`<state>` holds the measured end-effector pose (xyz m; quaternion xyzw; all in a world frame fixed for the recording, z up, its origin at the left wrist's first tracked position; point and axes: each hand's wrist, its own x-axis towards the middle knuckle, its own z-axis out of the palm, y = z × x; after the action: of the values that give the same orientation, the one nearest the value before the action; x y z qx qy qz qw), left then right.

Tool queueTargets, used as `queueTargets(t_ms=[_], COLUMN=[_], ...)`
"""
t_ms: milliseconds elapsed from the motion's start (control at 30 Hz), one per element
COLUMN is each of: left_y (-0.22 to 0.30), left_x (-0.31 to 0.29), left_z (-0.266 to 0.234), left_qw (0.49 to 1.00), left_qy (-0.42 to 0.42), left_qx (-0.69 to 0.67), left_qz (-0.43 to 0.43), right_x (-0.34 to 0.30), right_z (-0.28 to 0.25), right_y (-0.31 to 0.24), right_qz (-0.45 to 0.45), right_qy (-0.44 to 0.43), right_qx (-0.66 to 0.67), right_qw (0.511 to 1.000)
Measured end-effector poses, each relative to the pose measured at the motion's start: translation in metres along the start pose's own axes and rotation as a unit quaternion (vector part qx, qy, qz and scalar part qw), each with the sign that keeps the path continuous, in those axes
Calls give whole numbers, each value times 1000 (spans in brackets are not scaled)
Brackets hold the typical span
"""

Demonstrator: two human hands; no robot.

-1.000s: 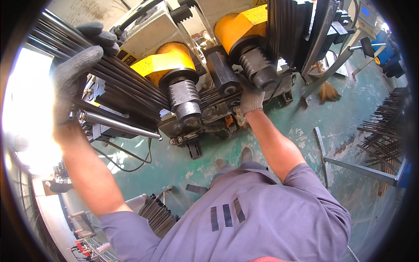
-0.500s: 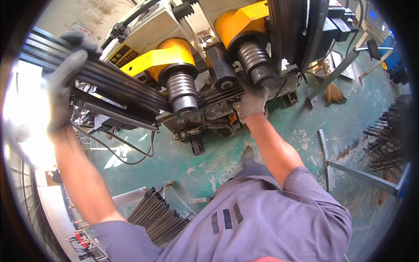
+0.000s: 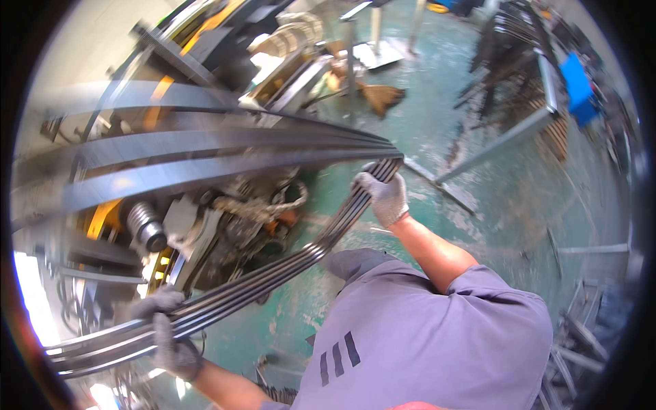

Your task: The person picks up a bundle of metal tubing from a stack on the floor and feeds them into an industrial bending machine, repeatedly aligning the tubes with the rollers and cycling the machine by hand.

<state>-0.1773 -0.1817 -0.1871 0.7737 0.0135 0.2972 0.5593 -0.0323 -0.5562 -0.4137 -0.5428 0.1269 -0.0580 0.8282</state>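
A bundle of several long, dark metal bars [image 3: 256, 279] lies across both my gloved hands. The bundle runs from the lower left, kinks near its middle and rises to a sharp corner. From that corner its far lengths fan out to the upper left, blurred by motion. My right hand [image 3: 384, 197], in a pale glove, is closed round the bars just below the corner. Lower left, my left hand [image 3: 171, 335] in a darker grey glove grips the same bundle, its thumb and fingers on either side. Both hands are away from the machine.
Behind the bars stands the machine, with a ribbed metal roller [image 3: 146, 227] and yellow parts. A broom head [image 3: 380, 98] rests on the green floor [image 3: 437, 225]. Grey metal stand legs [image 3: 492, 147] and a dark heap of bars [image 3: 502, 65] are at the upper right.
Both hands have drawn the bars away from the machine rollers. My right hand has moved from the machine onto the bundle; my left has come down. The view has swung right.
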Motion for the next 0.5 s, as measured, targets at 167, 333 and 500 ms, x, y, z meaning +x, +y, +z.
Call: queueTargets(t_ms=[167,333,500], left_y=[-101,-107,-119], left_x=[-94,-205,-224], left_z=[117,282,417], left_qw=[922,725,576], left_qy=[64,-66,-123], left_qx=[-253,-516,-515], left_qz=[-285,-451,-623], right_x=[17,44,88], right_z=[-216,-365,-483], right_y=[-71,-200,-336], right_qz=[-211,-297,-347], right_qy=[289,374,394], right_qx=[-242,-397,-455], right_qw=[902,784,719])
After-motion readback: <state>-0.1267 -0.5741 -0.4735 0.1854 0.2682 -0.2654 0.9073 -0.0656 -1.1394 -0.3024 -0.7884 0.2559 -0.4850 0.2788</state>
